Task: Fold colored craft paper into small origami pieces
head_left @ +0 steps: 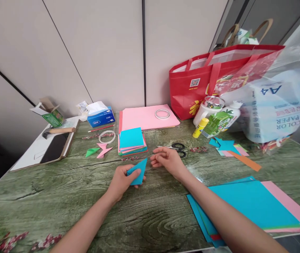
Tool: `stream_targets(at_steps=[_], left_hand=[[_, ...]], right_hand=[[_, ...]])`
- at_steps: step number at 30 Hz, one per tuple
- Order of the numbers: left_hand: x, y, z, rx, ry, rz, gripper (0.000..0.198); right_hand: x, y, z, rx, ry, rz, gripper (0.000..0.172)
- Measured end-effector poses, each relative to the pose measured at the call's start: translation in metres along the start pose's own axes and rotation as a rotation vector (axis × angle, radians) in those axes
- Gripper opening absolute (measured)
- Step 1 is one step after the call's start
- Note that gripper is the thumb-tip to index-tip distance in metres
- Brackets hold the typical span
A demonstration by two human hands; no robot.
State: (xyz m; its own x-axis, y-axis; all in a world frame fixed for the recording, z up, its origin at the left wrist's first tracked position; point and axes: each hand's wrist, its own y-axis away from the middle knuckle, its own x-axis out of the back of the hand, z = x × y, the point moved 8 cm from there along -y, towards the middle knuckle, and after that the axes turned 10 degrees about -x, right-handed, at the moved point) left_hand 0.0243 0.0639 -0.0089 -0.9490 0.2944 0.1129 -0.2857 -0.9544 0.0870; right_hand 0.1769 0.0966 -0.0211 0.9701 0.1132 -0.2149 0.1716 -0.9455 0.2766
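Observation:
My left hand (122, 181) grips a folded blue paper piece (138, 171), pointed like a triangle, just above the green wood-grain table (60, 196). My right hand (165, 160) hovers a little to the right of it, fingers loosely curled, holding nothing. Just behind my hands lies a stack of small coloured paper squares (132, 140) with a blue one on top. Black scissors (178, 148) lie right beyond my right hand.
Large blue and pink sheets (255, 203) lie under my right forearm. Folded pink (102, 150) and green (92, 151) shapes, tape rings, pink sheets (146, 117), a tissue box (101, 117), a glue stick (200, 127), a red bag (205, 82) and paper scraps (231, 147) fill the back.

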Motion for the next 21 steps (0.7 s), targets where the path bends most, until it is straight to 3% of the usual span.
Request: stream_targets(at_steps=[4, 7, 13, 21], left_hand=[[0.011, -0.002, 0.005, -0.076, 0.026, 0.148, 0.028], [0.009, -0.001, 0.005, -0.077, 0.023, 0.141, 0.027], [0.002, 0.000, 0.009, -0.137, -0.077, 0.086, 0.023], [-0.003, 0.003, 0.007, -0.099, -0.146, 0.043, 0.029]], right_hand=[[-0.026, 0.010, 0.006, -0.066, 0.069, -0.120, 0.030], [-0.042, 0.017, 0.007, -0.029, 0.151, -0.183, 0.025], [-0.038, 0.018, 0.000, 0.107, 0.331, -0.098, 0.009], [-0.041, 0.024, -0.006, 0.183, 0.477, -0.051, 0.010]])
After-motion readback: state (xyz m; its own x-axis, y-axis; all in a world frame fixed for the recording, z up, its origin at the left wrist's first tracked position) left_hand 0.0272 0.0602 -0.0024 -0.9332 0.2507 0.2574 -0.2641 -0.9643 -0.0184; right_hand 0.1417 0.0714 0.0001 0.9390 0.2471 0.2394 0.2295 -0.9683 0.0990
